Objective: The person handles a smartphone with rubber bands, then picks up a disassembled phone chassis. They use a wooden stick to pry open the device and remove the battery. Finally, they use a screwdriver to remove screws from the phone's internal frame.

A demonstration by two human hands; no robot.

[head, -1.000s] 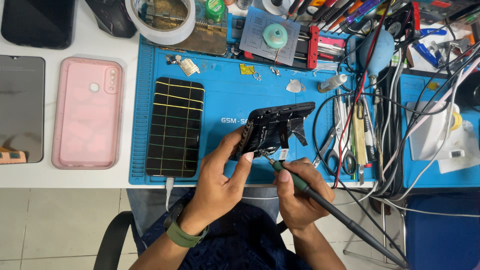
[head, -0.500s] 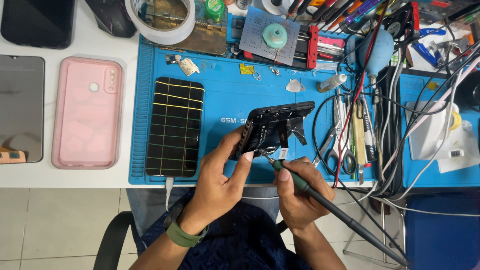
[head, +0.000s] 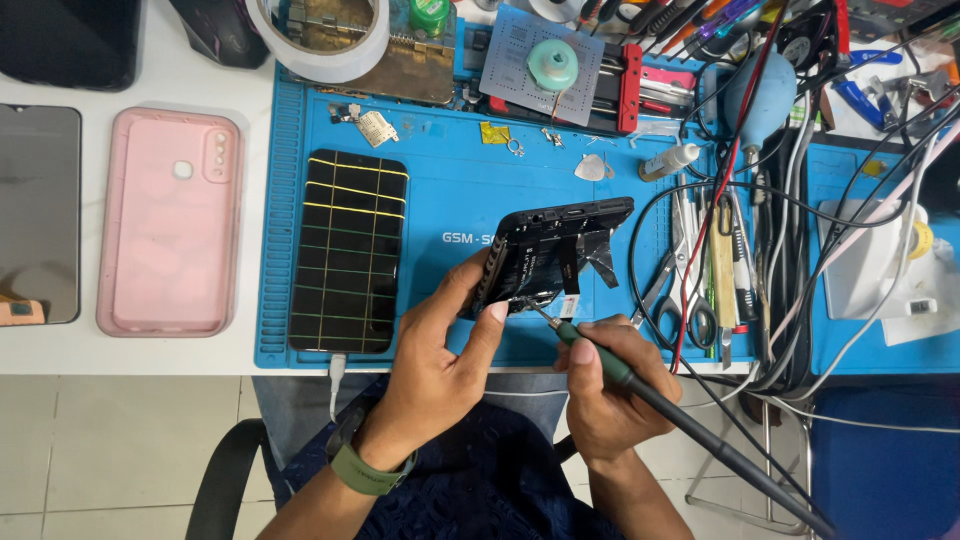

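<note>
Our left hand (head: 440,355) clamps the opened phone (head: 550,255); our right hand (head: 605,385) grips the soldering iron (head: 640,385), its tip at the board, work unfinished.

the opened phone (head: 555,255) sits tilted over the middle of the work mat (head: 440,200), held from its left by the left hand (head: 440,365), with the right hand (head: 605,390) just below it putting the soldering iron (head: 640,385) tip to its lower edge. left of the phone on the mat lies a grid-lined screen (head: 347,252); further left, off the mat on the table (head: 170,60), lies a phone case (head: 170,222). a tangle of cables (head: 790,240) and scissors (head: 680,300) lie to the phone's right, and a tape roll (head: 320,40) lies behind at the mat's far edge.
</note>
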